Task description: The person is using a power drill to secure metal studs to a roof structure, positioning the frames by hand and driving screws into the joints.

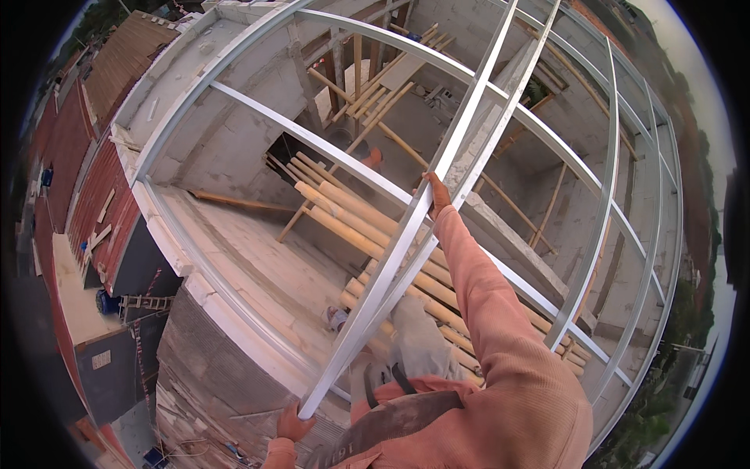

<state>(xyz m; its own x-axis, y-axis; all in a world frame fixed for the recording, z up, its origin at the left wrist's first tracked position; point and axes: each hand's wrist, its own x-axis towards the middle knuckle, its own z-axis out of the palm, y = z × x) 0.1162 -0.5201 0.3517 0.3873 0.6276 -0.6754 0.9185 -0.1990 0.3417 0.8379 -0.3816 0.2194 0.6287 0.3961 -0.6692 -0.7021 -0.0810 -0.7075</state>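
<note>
Salmon-pink, finely ribbed, long-sleeved shirt (531, 383) with a dark brown front panel (402, 422); loose, pale grey cloth trousers (422, 336).

The daylight is soft and even, and the sky (683, 55) looks pale, almost washed out. Shadows are weak, without hard edges. The beam (412, 227) has a mild shine, while the floor (426, 125) below is dimmer. The middle is quite sharp; toward the black round border, straight lines bend and the trees (656, 410) become blurred.
</note>
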